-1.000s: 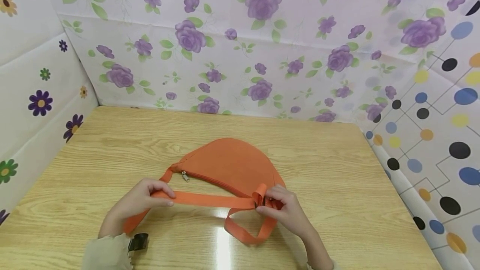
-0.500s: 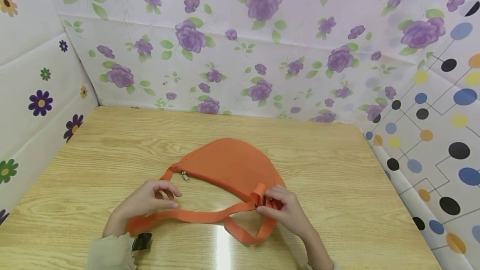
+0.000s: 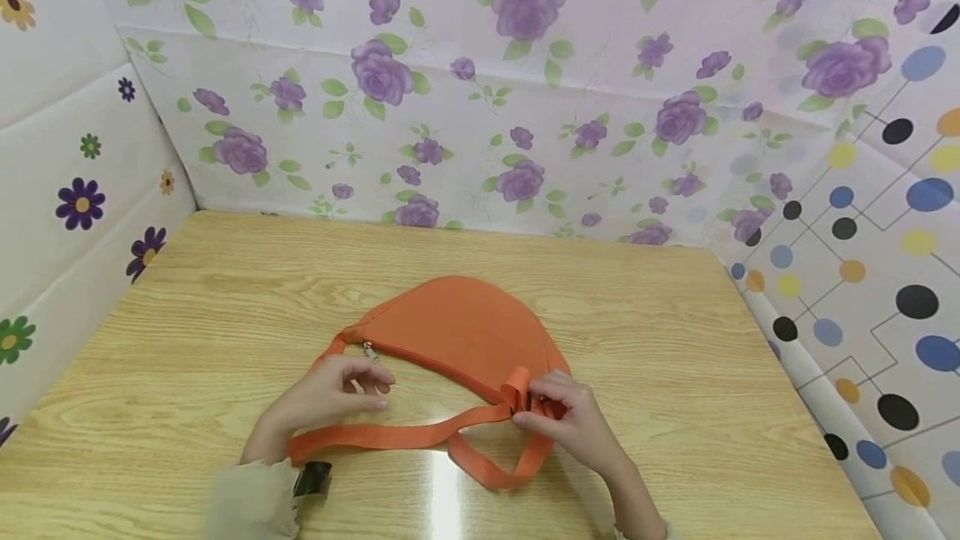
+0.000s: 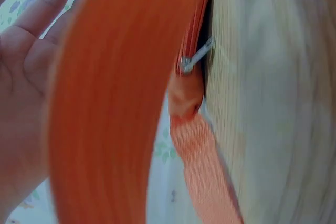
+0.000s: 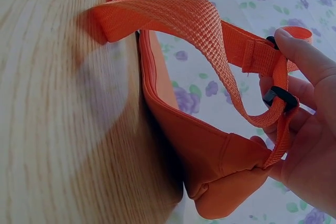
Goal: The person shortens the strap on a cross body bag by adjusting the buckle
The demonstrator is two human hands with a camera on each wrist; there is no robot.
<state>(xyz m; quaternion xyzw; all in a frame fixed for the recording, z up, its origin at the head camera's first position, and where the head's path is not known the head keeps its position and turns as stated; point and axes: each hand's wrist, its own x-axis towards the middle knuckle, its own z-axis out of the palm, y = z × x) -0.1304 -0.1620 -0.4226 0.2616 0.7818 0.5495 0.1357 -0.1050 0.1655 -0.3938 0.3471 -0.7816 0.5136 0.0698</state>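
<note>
An orange waist bag (image 3: 457, 323) lies on the table with its zipper edge facing me. Its orange strap (image 3: 382, 437) runs slack along the near side and loops below the bag's right end. My right hand (image 3: 573, 422) pinches a fold of strap beside the black plastic slider, and the right wrist view shows the thumb on the strap near a second black piece, above the black slider (image 5: 281, 99). My left hand (image 3: 330, 398) hovers over the strap's left part, fingers loosely bent, holding nothing. In the left wrist view the strap (image 4: 113, 103) passes in front of the palm.
A metal zipper pull (image 3: 370, 351) sits at the bag's left end. The wood-grain table (image 3: 637, 298) meets a wall covering with purple flowers (image 3: 450, 107) at the back, with patterned coverings on both sides. A black band (image 3: 312, 479) is at the left sleeve.
My left hand has let go of the strap and moved right. The strap, taut before, has dropped slack toward the table. My right hand stays in the same place with its grip.
</note>
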